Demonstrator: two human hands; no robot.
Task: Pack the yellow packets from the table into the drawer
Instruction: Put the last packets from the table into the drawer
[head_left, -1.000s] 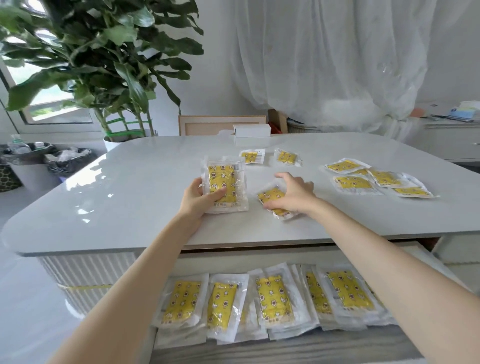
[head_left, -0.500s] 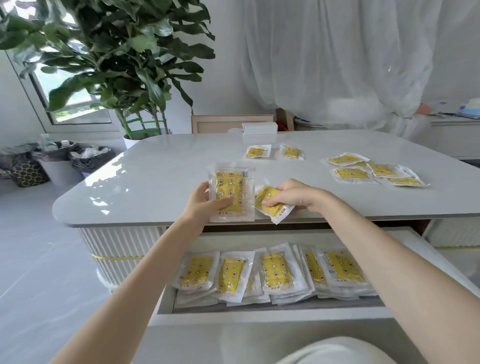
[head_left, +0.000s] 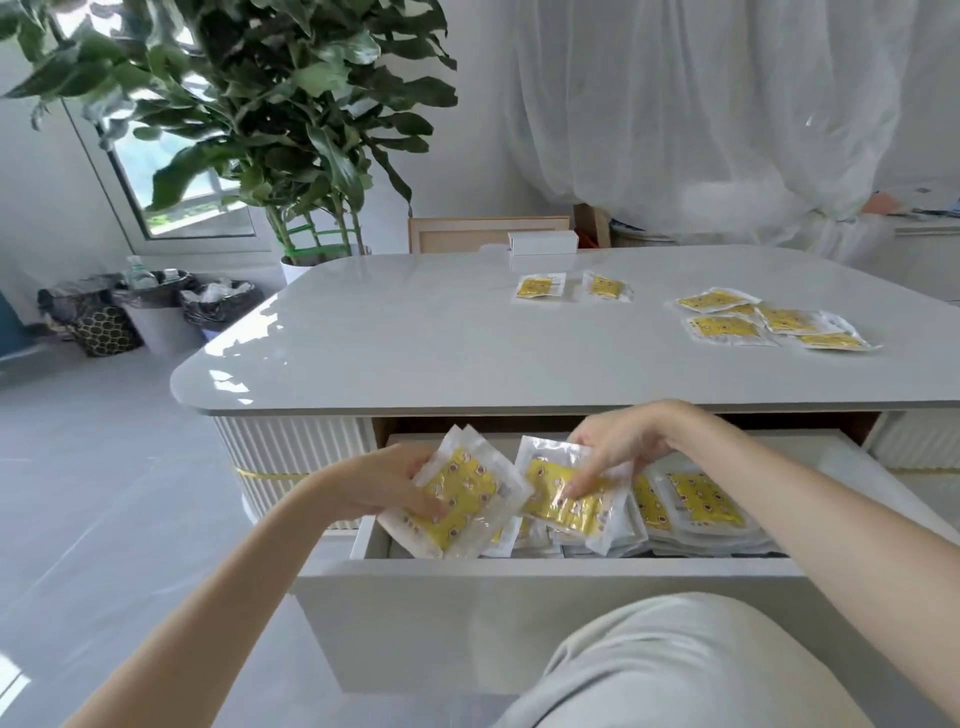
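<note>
My left hand (head_left: 382, 486) grips a stack of yellow packets (head_left: 462, 493) in clear wrap, tilted over the left end of the open drawer (head_left: 519, 618). My right hand (head_left: 613, 449) holds another yellow packet (head_left: 569, 506) just above the rows of packets (head_left: 691, 501) lying in the drawer. More yellow packets remain on the white table (head_left: 415, 343): two at the back middle (head_left: 540, 287) and several in a cluster at the right (head_left: 727, 328).
A small white box (head_left: 543, 242) stands at the table's far edge. A large potted plant (head_left: 270, 124) and bins with black liners (head_left: 156, 312) stand to the left on the floor. My knee in grey cloth (head_left: 685, 670) is below the drawer front.
Both hands have come down off the tabletop with their packets and are now over the open drawer. The view has pulled back and dropped.
</note>
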